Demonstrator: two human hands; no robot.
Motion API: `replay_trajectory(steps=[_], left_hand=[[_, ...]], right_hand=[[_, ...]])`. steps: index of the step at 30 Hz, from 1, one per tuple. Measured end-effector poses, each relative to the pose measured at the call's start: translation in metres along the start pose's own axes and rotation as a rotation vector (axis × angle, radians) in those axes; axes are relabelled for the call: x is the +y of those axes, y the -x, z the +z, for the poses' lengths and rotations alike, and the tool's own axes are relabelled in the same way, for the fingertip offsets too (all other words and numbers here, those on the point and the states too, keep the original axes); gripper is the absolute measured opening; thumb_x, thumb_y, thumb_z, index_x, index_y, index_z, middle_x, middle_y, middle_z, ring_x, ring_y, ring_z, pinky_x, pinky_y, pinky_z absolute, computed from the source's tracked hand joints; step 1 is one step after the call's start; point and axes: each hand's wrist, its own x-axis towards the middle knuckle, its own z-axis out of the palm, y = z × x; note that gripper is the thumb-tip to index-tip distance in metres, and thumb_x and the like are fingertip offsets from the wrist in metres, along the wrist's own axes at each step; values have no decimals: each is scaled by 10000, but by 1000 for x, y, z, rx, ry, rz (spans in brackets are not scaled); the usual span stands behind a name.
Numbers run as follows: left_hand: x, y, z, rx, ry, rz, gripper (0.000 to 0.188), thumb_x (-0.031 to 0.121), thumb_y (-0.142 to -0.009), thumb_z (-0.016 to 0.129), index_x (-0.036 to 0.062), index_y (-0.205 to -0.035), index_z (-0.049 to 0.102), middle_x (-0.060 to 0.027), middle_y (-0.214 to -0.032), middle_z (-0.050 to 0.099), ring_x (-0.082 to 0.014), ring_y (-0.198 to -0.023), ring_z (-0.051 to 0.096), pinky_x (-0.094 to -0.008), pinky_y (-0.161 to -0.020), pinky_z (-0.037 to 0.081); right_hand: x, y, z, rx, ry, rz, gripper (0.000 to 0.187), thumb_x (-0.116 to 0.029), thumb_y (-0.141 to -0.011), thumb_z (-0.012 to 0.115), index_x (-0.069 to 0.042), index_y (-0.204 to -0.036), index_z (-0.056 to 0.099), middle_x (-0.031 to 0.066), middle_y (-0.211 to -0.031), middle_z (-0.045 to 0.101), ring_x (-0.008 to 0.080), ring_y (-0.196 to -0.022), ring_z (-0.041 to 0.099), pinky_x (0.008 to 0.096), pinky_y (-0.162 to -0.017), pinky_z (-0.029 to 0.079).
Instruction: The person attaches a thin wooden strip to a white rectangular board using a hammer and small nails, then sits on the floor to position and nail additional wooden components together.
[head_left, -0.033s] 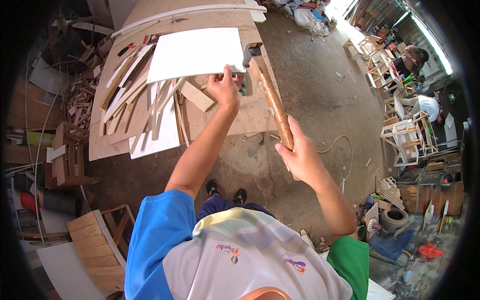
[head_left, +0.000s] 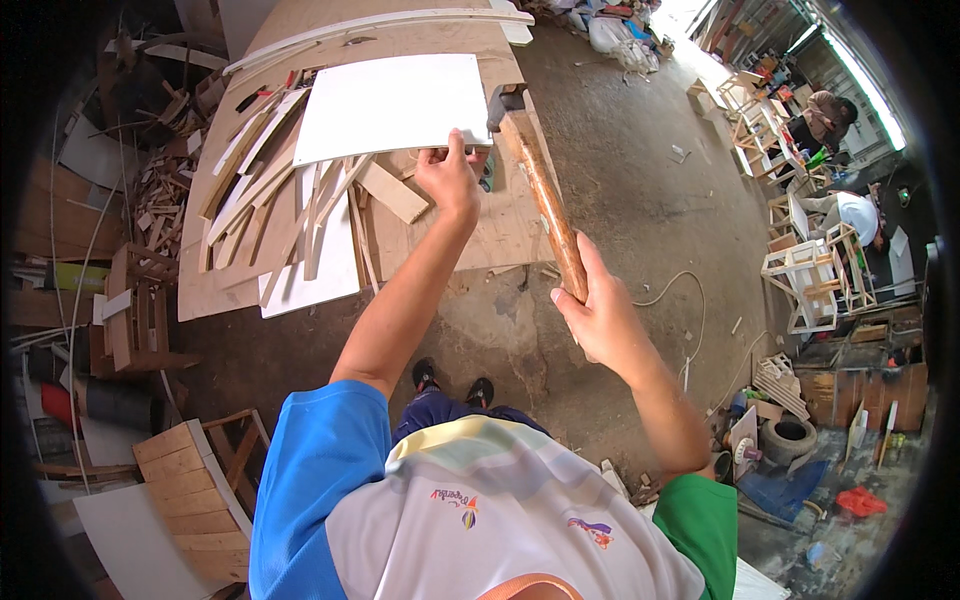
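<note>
A flat white board (head_left: 390, 105) is raised above the wooden worktable (head_left: 460, 240). My left hand (head_left: 450, 180) grips its near edge close to the right corner, thumb on top and fingers underneath. In my right hand (head_left: 605, 310) is a hammer (head_left: 545, 195), held by the lower end of its worn wooden handle. Its dark metal head is beside the board's right edge; whether the two touch I cannot tell. Under and left of the board lie several loose wood strips (head_left: 255, 215), partly covered by it.
A long white strip (head_left: 380, 30) lies across the table's far end. Scrap wood (head_left: 155, 200) is heaped at the left, near a wooden crate (head_left: 130, 310). Two people (head_left: 855, 215) work among wooden frames (head_left: 805, 275) at the far right. A cable (head_left: 700, 310) runs over the floor.
</note>
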Motion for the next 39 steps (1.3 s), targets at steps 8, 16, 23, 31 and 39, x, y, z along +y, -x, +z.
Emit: replay_trajectory(steps=[8, 16, 23, 31, 39], left_hand=[[-1, -1, -6, -19, -31, 17, 153, 86, -873, 650, -45, -909, 579, -74, -818, 591, -116, -662, 563, -248, -525, 540], [-1, 0, -9, -14, -61, 5, 142, 92, -869, 655, -32, -876, 585, -60, -786, 586, -105, -652, 554, -244, -522, 530], [-1, 0, -5, 29, -15, -22, 127, 73, -863, 657, -34, -878, 590, -72, -815, 599, -117, -682, 576, -247, -522, 528], [0, 1, -8, -31, -23, -23, 139, 65, -864, 658, -41, -929, 596, -92, -865, 625, -124, -667, 586, -242, -525, 525], [-3, 2, -9, -26, -46, -39, 138, 69, -873, 646, -39, -942, 597, -92, -864, 642, -123, -697, 603, -240, -533, 518]], right_hand=[[3, 3, 2, -13, -17, -12, 652, -58, -852, 611, 73, -1382, 254, 272, -866, 601, 393, -771, 626, 421, -685, 481], [-15, 9, 1, 80, -68, -35, 631, -62, -852, 613, 83, -1365, 275, 296, -896, 605, 421, -795, 628, 435, -682, 484], [-4, 12, 3, -2, 85, -58, 630, -56, -848, 603, 77, -1367, 272, 299, -849, 599, 454, -789, 615, 454, -675, 478], [-12, 3, -6, 19, -62, 11, 639, -72, -851, 612, 68, -1370, 267, 286, -832, 599, 420, -746, 631, 438, -655, 478], [23, -27, 21, 94, -89, 4, 415, -169, -843, 669, 58, -1134, 477, 196, -696, 603, 293, -607, 642, 368, -552, 482]])
